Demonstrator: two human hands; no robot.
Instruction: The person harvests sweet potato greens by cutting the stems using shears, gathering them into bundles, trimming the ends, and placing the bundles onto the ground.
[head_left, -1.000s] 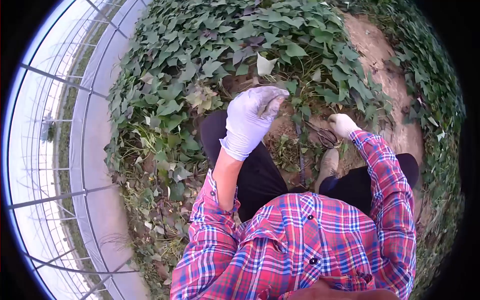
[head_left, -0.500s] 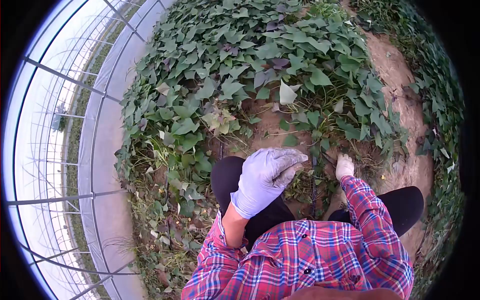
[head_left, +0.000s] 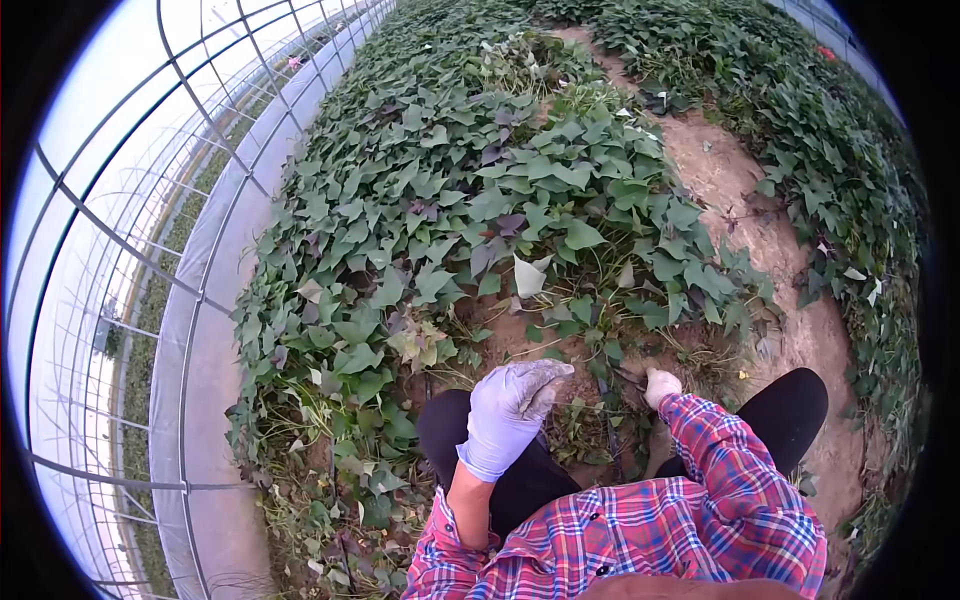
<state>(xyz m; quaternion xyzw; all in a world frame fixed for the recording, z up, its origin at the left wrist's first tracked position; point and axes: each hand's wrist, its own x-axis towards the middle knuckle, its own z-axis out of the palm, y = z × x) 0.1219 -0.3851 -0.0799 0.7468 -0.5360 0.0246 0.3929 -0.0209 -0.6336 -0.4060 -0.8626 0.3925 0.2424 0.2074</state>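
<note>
My left hand (head_left: pixel 508 412), in a soil-stained lavender glove, hovers above my left knee with its fingers pressed together. Whether anything is pinched in them, I cannot make out. Lower and to the right, my right hand (head_left: pixel 660 386), in a pale glove, is closed close to the ground. A dark, thin, tool-like piece (head_left: pixel 630 377) sticks out from it to the left; its exact kind is unclear. Around both hands are bare brown soil (head_left: pixel 510 340), cut-looking stems and heart-shaped leafy vines (head_left: pixel 580 235). A pale upturned leaf (head_left: pixel 529 276) stands out just ahead.
Dense vines (head_left: pixel 420 150) cover the bed ahead. A bare dirt furrow (head_left: pixel 735 190) runs along the right, with another vine row (head_left: pixel 850 180) beyond. On the left, a metal-framed greenhouse wall (head_left: pixel 200 295) borders a pale strip (head_left: pixel 215 400). A dark drip line (head_left: pixel 612 440) lies between my knees.
The view has tilted up, showing more of the vine bed ahead. Both hands keep nearly the same pose, my left still raised and my right still near the soil.
</note>
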